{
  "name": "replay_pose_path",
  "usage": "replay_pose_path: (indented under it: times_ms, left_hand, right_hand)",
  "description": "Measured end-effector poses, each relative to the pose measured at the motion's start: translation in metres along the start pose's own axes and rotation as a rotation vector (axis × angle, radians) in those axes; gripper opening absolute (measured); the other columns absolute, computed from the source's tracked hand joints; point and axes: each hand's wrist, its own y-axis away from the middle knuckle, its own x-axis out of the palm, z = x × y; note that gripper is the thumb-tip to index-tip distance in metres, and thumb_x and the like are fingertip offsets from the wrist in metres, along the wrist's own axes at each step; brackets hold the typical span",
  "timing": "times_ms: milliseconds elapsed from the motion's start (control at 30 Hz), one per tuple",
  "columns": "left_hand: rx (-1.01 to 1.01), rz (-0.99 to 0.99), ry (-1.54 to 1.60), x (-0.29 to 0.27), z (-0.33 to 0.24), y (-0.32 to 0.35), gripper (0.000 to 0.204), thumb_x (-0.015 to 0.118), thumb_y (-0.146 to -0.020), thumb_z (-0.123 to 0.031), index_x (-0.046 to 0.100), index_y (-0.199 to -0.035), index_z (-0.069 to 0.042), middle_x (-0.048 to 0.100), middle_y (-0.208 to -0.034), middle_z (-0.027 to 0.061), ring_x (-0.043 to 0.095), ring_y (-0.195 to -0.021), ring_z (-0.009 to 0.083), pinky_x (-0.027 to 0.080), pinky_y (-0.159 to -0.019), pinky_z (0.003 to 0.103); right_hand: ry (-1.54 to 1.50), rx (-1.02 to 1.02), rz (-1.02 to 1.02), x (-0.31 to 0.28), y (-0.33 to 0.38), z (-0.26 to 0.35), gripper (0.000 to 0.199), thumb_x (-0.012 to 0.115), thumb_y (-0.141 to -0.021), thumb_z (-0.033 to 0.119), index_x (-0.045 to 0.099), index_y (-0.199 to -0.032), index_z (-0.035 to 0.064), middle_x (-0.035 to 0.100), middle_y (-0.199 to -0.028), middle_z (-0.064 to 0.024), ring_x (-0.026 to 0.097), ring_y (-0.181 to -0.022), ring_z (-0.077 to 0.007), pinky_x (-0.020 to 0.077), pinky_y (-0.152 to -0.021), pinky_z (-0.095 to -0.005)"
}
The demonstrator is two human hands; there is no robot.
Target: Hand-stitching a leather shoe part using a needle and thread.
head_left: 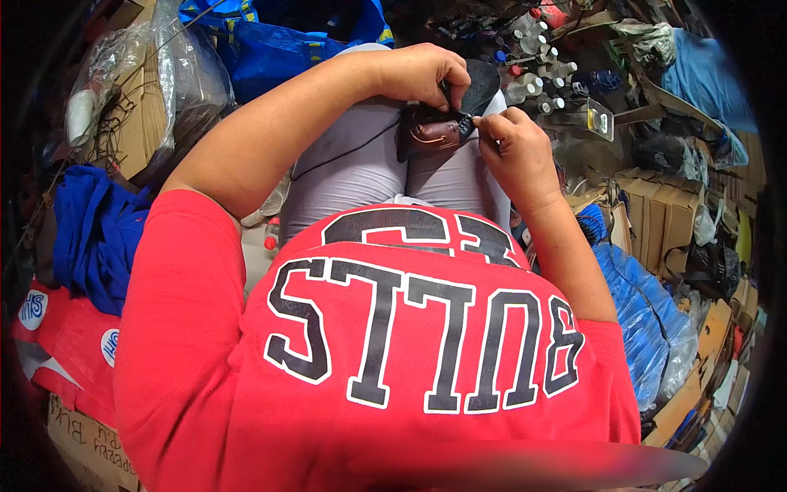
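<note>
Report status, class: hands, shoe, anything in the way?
Left hand, right hand: fingers pinched at shoe. Shoe on lap. Cord across lap, nothing visibly blocking.

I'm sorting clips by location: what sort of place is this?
Perhaps a cramped shoe workshop, also used for storage: what looks like a brown shoe, clustered bottles and cardboard boxes at the right.

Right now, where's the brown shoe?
Head view, upper centre: the brown shoe is over the lap, just below the left hand and left of the right hand.
</note>
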Motion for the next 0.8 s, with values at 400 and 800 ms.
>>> replay_pose_path:
  times_ms: [400,800]
  left_hand:
    - [0.048,-0.003,0.104,0.005,0.004,0.002,0.016,0.069,-0.067,0.004,0.067,-0.080,-0.005,0.057,-0.089,0.0051,0.058,-0.088,0.0198,0.046,-0.080,0.030]
    - [0.031,-0.084,0.097,0.010,0.005,-0.012,0.020,0.073,-0.067,0.000,0.068,-0.085,-0.006,0.060,-0.090,0.0069,0.060,-0.088,0.0218,0.047,-0.079,0.031]
  right_hand:
    - [0.136,-0.006,0.267,-0.025,-0.030,0.013,0.014,0.060,-0.074,0.004,0.069,-0.084,0.0086,0.060,-0.083,-0.0158,0.061,-0.081,-0.0347,0.0498,-0.073,-0.0431]
    - [0.235,-0.209,0.405,-0.022,-0.062,0.002,0.015,0.059,-0.069,-0.002,0.069,-0.078,0.0058,0.059,-0.080,-0.0144,0.061,-0.080,-0.0330,0.0486,-0.069,-0.0395]
